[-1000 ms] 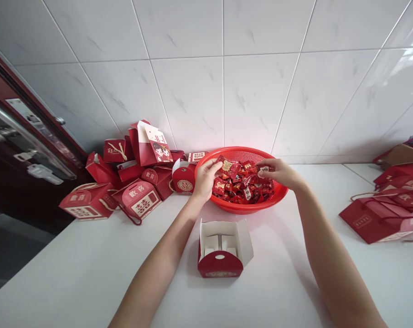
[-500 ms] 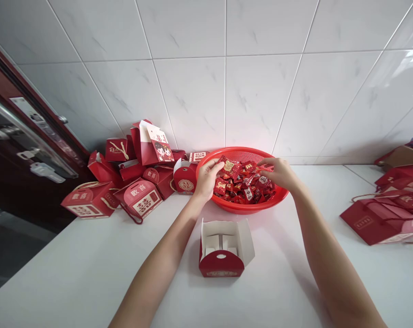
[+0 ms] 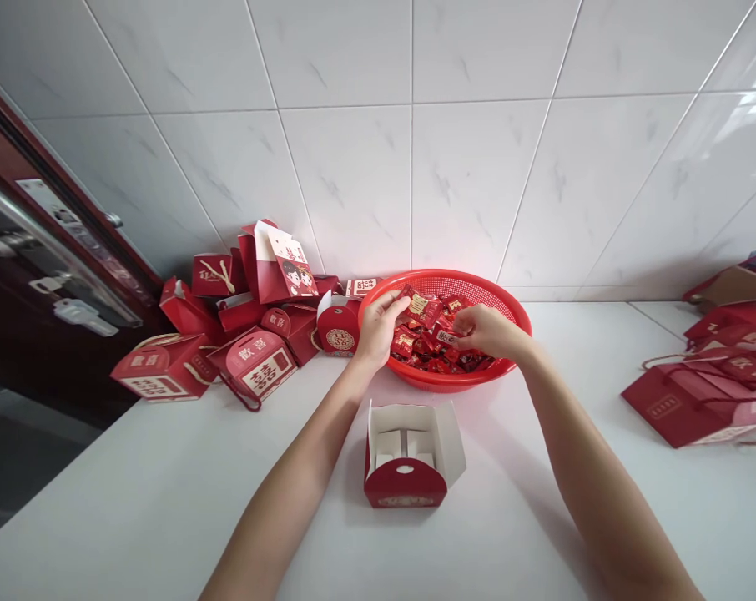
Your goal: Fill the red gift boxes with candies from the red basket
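A red plastic basket point(image 3: 444, 382) holds a heap of red wrapped candies point(image 3: 428, 344). Over its left rim, my left hand point(image 3: 378, 327) pinches a red candy packet point(image 3: 423, 309) with gold print. Above the heap, my right hand point(image 3: 487, 330) has its fingertips closed on a small candy point(image 3: 446, 337) in a dark red wrapper. In front of the basket stands an open gift box point(image 3: 405, 484), red outside and white inside, its side flap spread to the right. I see no candy inside it.
Several red gift boxes point(image 3: 259, 367) are piled at the left against the tiled wall point(image 3: 346, 184). More red boxes point(image 3: 684, 405) lie at the right, near a brown carton point(image 3: 732, 288). A dark door point(image 3: 40, 275) with keys borders the counter point(image 3: 165, 492) on the left.
My right hand has moved left and down across the basket, and its fingers have closed on a small candy. My left hand stays in place with its packet.
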### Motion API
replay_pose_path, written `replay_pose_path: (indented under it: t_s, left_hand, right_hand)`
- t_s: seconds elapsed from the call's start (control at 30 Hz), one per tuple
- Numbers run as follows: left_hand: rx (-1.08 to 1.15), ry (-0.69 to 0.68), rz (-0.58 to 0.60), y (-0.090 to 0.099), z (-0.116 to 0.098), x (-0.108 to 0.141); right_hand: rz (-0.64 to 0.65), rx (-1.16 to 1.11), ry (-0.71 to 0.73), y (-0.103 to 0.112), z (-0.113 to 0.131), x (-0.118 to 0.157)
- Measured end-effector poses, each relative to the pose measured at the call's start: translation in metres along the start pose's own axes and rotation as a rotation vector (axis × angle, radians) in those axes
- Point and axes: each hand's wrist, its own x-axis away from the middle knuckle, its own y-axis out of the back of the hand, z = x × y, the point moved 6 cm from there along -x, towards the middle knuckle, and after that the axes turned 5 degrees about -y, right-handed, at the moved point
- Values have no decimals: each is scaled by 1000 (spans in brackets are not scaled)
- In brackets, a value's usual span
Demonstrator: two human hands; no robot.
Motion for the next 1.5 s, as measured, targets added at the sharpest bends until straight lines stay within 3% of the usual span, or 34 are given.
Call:
replay_pose_path:
  t_s: [0.27, 0.47, 0.6, 0.7, 0.77, 0.9, 1.07, 1.27, 1.5]
  left_hand:
    - [9, -12, -20, 1, 0, 0]
    - [-5, -60, -8, 2, 2, -2]
    - [44, -76, -105, 7, 5, -3]
    - [83, -83, -153, 8, 5, -2]
    - [69, -61, -133, 6, 5, -2]
    - [26, 7, -5, -2, 3, 1]
    - [58, 54, -13, -2, 3, 2]
    - [38, -33, 37, -2, 2, 1]
    - [92, -53, -150, 12, 5, -3]
  right_hand:
    - [4, -552, 148, 26, -15, 7]
    - [111, -786, 216, 32, -4, 18]
    - [80, -812, 213, 32, -4, 16]
    - [125, -836, 211, 27, -4, 14]
    - [139, -867, 207, 22, -2, 12]
    - [19, -924, 141, 9, 4, 5]
    - [-72, -992, 73, -4, 7, -1]
    - [-110, -1019, 96, -4, 13, 2]
    - [10, -759, 97, -1, 6, 2]
